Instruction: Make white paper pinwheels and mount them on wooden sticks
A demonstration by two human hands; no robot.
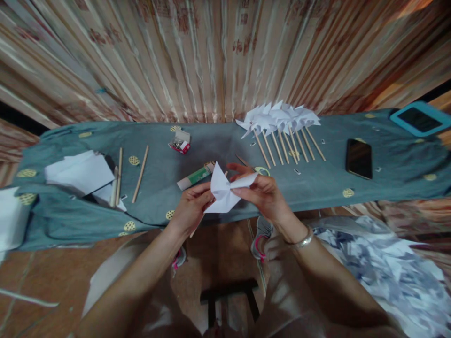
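A white paper pinwheel [222, 195] is held up over the front edge of the table, between both hands. My left hand [192, 206] is closed on the pinwheel's left side; the end of a thin wooden stick [192, 232] shows below that hand. On the right side, my right hand [262, 193] pinches a paper blade near the centre with thumb and fingers. Just beyond the hands lie a green and white tube [198, 176] and scissors [262, 171] with a yellow-green handle, partly hidden by my right hand.
Finished pinwheels [278, 119] on sticks lie in a row at the back. An open small red box [180, 142] holds metal pins. Left are paper sheets [82, 171] and loose sticks [140, 173]; right, a phone [359, 158] and a blue-framed device [421, 118]. A bag of folded paper [384, 272] stands low right.
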